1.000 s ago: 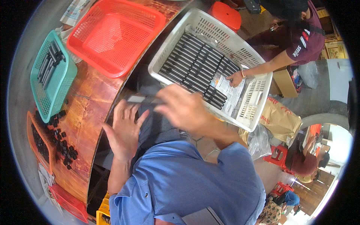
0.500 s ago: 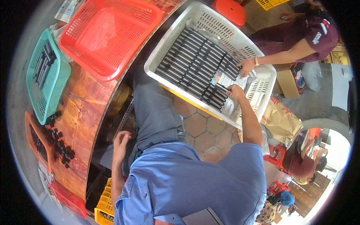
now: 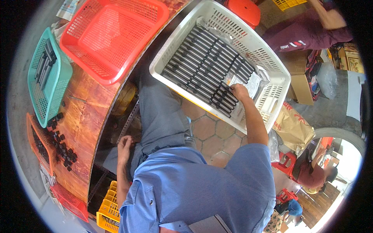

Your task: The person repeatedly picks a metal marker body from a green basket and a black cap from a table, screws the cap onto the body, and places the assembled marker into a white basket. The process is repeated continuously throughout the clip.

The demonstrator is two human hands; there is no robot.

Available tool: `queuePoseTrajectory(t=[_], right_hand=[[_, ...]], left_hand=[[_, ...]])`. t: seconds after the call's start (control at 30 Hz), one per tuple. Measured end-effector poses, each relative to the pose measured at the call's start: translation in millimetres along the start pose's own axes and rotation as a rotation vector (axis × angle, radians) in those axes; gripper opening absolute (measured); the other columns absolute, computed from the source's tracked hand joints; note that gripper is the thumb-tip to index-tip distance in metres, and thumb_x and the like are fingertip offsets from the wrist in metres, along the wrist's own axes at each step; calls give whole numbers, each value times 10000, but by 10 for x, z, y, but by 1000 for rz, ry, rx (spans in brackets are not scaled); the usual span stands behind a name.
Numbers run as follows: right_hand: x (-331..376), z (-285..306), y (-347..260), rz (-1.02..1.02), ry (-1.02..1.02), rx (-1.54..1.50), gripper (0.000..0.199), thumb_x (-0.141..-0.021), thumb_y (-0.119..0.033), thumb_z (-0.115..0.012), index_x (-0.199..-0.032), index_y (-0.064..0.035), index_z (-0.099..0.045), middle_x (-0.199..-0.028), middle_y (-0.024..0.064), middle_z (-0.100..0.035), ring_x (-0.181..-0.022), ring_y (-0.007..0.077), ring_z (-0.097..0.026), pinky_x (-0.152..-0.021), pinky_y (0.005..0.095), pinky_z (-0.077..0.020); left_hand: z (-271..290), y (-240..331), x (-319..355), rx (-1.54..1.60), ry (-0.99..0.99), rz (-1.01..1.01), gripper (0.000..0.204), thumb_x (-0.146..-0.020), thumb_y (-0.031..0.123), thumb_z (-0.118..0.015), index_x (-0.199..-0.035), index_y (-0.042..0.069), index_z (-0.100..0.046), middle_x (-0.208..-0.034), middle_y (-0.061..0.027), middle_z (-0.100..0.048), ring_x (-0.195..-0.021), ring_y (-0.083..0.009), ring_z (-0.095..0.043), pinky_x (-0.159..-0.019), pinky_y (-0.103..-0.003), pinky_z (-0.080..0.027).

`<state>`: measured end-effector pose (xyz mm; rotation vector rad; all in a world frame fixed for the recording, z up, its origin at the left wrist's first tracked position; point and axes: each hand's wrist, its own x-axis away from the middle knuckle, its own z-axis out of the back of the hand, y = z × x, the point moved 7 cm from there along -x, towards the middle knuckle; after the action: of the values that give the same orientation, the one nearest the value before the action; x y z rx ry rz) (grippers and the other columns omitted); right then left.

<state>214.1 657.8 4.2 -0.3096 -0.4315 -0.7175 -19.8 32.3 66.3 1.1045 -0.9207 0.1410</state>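
Observation:
My right hand [image 3: 240, 92] reaches into a white slotted basket [image 3: 274, 66] and its fingers close around black rods [image 3: 202, 64], which lie in neat rows inside. A clear plastic bag with a paper sheet [image 3: 248, 83] lies in the basket beside that hand. My left hand [image 3: 125, 145] rests low on my grey trouser leg [image 3: 159, 116], fingers spread, holding nothing.
A red basket [image 3: 112, 35], a teal basket with black rods [image 3: 46, 73] and an orange tray with small black caps [image 3: 39, 141] sit on the curved wooden table [image 3: 87, 112]. A yellow crate [image 3: 108, 206] stands below. Another person in maroon [image 3: 307, 31] works behind the white basket.
My right hand left the area in front of me and went into the white basket. My left hand dropped from the table edge to my leg. The other person's hand left the basket.

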Motion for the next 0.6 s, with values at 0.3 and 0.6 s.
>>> queuePoseTrajectory(t=[0.3,0.6], right_hand=[[-52,-69,-2,-30,-4,-50,295,-798,-61,-577,-1040,-112,-738,-1005,202,-700,-961,382,-664,-860,462,-526],[-105,-103,218,107,44,-57,388,-729,-120,-610,-1107,-97,-697,-1006,220,-695,-937,390,-674,-838,462,-533]], left_hand=[[69,3,-58,-54,13,-13,225,-997,223,-583,-1077,15,-615,-922,-13,-612,-870,-109,-565,-803,-250,-452],[-162,238,165,-291,39,-160,282,-974,248,-597,-1091,-6,-635,-1008,-109,-677,-962,-187,-625,-856,-333,-496]])
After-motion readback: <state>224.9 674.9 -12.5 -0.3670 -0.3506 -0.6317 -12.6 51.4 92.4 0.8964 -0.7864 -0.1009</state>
